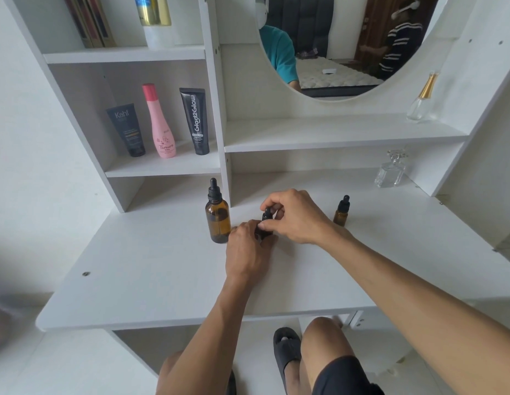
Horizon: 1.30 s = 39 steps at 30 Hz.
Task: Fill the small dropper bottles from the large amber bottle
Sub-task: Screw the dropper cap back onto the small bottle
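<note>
Working at the middle of the white desk (162, 280), the left hand (246, 249) grips the body of a small dropper bottle (266, 223), fingers curled round it, while the right hand (293, 215) pinches its black cap from above (thumb and fingers clamped on the collar). The cap looks ready for unscrewing: best to hold the base flat against the desk and twist only the collar, not the rubber bulb. Just left stands the large amber bottle (217, 216), capped; farther right waits a second small bottle (341, 212).
</note>
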### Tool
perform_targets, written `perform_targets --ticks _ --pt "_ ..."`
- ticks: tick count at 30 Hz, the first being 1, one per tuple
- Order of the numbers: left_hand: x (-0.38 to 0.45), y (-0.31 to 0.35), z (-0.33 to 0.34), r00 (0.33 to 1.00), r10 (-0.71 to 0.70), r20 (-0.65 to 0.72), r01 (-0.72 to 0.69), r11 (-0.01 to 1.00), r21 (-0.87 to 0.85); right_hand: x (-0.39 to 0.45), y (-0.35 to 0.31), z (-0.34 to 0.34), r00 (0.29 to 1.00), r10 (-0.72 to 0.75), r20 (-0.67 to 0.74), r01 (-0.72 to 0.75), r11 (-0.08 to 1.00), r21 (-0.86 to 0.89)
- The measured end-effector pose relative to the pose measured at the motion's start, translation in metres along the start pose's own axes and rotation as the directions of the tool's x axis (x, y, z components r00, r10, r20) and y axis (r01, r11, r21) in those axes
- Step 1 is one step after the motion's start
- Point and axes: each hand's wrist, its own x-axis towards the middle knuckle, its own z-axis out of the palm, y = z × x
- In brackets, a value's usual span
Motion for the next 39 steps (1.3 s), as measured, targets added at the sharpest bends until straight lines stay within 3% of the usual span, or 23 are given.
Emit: perform_targets --ticks 28,35,39 --pt "-0.005 0.003 -0.003 1.000 -0.002 0.007 0.001 0.998 0.059 -0.010 0.003 0.009 0.998 0.054 -0.034 -0.051 0.994 0.092" --pt "-0.004 0.010 0.000 0.997 0.030 0.070 -0.049 0.956 0.288 0.002 -0.017 -0.030 0.969 0.013 -0.245 0.022 0.990 0.140" --pt "0.006 0.017 0.005 0.978 0.007 0.210 -0.098 0.899 0.426 0.030 -0.041 -0.059 0.920 -0.053 -0.388 0.113 0.985 0.134"
